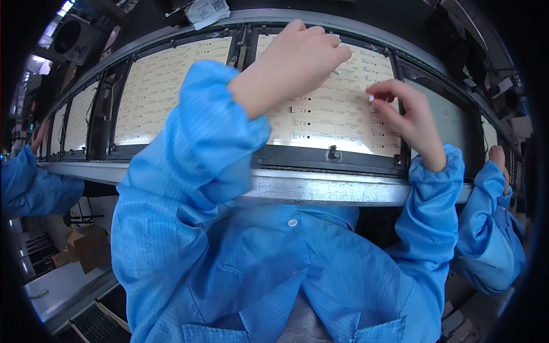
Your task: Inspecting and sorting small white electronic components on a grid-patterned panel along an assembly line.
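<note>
A cream circuit board panel (pixel 337 117) with printed rows and black dots lies in a dark frame in front of me. My left hand (pixel 297 60) reaches over its upper part, fingers curled together; what they hold, if anything, is hidden. Just below those fingertips shows a small white part (pixel 338 72). Over the panel's right side, my right hand (pixel 409 108) pinches a small white connector (pixel 372 98) between thumb and forefinger. Another white connector (pixel 294 109) sits on the panel at left, and several more line its right column (pixel 366 60).
More framed cream panels (pixel 163 86) stand in line to the left along a metal rail (pixel 326 187). A grey-green plate (pixel 439 117) lies to the right. A crumpled white bag (pixel 207 12) rests at the far edge. Blue-sleeved co-workers' arms (pixel 40 183) show at both sides.
</note>
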### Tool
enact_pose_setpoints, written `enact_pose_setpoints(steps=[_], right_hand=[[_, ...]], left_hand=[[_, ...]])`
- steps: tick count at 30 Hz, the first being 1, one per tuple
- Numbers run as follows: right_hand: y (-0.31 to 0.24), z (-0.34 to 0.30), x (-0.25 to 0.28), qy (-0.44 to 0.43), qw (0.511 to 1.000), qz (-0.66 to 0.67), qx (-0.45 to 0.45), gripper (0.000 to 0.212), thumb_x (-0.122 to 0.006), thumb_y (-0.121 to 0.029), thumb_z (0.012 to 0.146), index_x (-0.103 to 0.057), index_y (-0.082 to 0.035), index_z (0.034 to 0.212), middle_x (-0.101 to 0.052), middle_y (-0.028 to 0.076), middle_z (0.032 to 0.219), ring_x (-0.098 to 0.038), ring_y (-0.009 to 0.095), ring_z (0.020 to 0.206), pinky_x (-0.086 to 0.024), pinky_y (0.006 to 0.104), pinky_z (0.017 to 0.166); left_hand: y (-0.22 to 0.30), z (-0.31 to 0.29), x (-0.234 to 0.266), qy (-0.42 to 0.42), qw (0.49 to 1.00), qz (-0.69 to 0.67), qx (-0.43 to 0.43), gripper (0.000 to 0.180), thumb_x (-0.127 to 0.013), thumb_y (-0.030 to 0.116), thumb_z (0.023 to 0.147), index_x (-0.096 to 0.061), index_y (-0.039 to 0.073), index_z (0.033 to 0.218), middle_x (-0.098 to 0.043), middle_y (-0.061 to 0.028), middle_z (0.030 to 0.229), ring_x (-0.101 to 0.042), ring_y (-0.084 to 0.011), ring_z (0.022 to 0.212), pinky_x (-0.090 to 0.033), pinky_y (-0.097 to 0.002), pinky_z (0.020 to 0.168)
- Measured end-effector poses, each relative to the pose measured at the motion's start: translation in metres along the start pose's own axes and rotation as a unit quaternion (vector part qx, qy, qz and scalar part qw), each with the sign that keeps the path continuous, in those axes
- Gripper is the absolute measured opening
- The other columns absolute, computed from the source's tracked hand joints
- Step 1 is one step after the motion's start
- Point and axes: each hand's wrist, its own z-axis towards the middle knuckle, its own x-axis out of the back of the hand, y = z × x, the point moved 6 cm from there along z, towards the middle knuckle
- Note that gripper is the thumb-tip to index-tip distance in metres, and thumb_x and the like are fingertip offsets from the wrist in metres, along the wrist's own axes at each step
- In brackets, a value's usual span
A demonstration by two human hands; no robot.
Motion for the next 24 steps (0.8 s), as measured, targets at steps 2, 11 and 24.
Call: enact_pose_setpoints(steps=[2,11,24], right_hand=[[0.000,-0.010,-0.001,0.004,0.999,-0.031,-0.021,0.018,-0.065,-0.004,0.089,-0.068,0.001,0.106,-0.068,0.008,0.098,-0.062,0.015,0.084,-0.049,0.0262,0.076],[-0.013,-0.032,-0.015,0.007,0.975,-0.216,0.054,0.015,-0.067,-0.001,0.087,-0.069,-0.002,0.102,-0.065,0.010,0.096,-0.061,0.028,0.087,-0.050,0.0347,0.076],[-0.030,-0.030,-0.011,-0.033,0.945,-0.319,0.065,0.014,-0.068,-0.004,0.085,-0.069,-0.005,0.099,-0.065,0.008,0.094,-0.059,0.029,0.091,-0.046,0.0379,0.089]], left_hand=[[-0.005,0.005,-0.022,-0.021,1.000,0.004,0.014,0.011,-0.063,0.010,0.084,-0.069,0.012,0.093,-0.068,-0.0016,0.087,-0.066,-0.0213,0.093,-0.045,-0.0390,0.081],[-0.008,0.001,-0.035,-0.066,0.998,0.018,0.010,0.009,-0.063,0.015,0.088,-0.068,0.009,0.093,-0.070,-0.0054,0.091,-0.067,-0.0241,0.091,-0.047,-0.0380,0.082],[-0.030,-0.009,0.007,-0.054,0.962,-0.221,0.148,0.021,-0.058,0.010,0.086,-0.072,0.005,0.102,-0.070,-0.0144,0.084,-0.068,-0.0297,0.077,-0.054,-0.0395,0.072]])
